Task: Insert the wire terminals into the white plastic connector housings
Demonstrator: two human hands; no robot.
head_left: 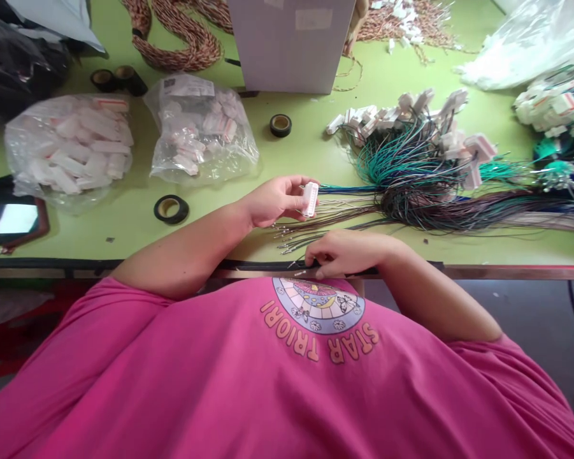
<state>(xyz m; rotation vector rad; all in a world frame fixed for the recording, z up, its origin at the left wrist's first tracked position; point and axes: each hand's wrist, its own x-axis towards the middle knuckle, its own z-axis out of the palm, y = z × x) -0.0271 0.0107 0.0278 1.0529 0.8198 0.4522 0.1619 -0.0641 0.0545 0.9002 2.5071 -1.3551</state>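
My left hand (279,201) grips a white connector housing (310,199) between thumb and fingers, with blue and green wires running from it to the right. Below and to the right, my right hand (340,254) is closed near the table's front edge, its fingers curled by the tips of some dark wires. What it pinches is too small to name. Loose wires with metal ends (287,241) fan out between my two hands. They lead right into a large wire bundle (411,191), which has white connectors (363,121) at its upper side.
Two clear bags of white housings (88,150) (203,131) lie at left, near a phone (19,213). Black tape rolls (171,209) (280,125) rest on the green table (229,197). A grey box (291,51) stands at the back, with twisted wires (181,44) beside it.
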